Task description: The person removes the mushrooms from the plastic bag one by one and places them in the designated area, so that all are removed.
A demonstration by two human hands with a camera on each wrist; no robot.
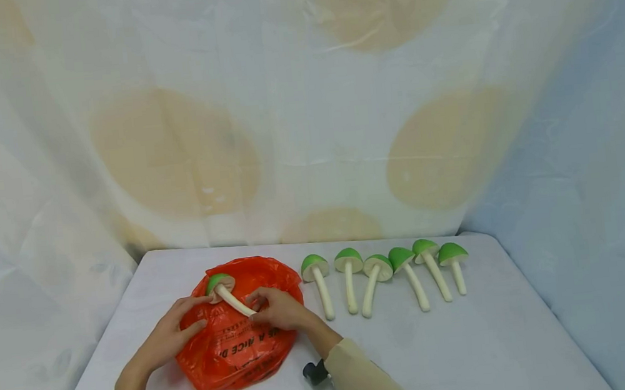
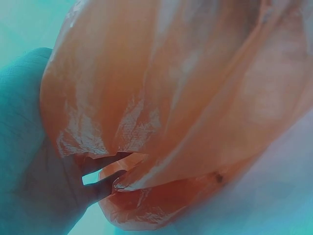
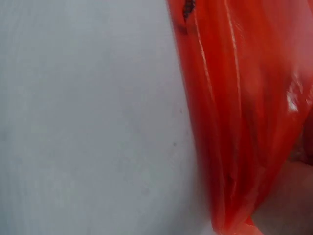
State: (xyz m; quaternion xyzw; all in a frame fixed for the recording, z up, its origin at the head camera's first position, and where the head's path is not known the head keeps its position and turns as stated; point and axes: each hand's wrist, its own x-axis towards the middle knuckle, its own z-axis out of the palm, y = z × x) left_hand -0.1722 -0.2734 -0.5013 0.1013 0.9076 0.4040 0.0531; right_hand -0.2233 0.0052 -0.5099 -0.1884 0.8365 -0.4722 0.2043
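Observation:
A red plastic bag (image 1: pixel 238 359) with dark printing lies spread on the left part of the table. My left hand (image 1: pixel 170 334) holds the bag's left side between thumb and fingers; in the left wrist view, bag plastic (image 2: pixel 146 98) covers much of that hand (image 2: pixel 44 181). Over the bag's upper part is a toy mushroom (image 1: pixel 232 298) with a green cap and pale stem. Its cap is close to my left fingertips, and my right hand (image 1: pixel 281 308) pinches the stem's lower end. The right wrist view shows the bag's folds (image 3: pixel 230 107) beside part of the right hand (image 3: pixel 288 205).
Several more green-capped mushrooms (image 1: pixel 349 285) lie in a row to the right of the bag, toward the table's back. The white table (image 1: pixel 447 358) stands against cloth curtains (image 1: pixel 306 126) at the back and both sides.

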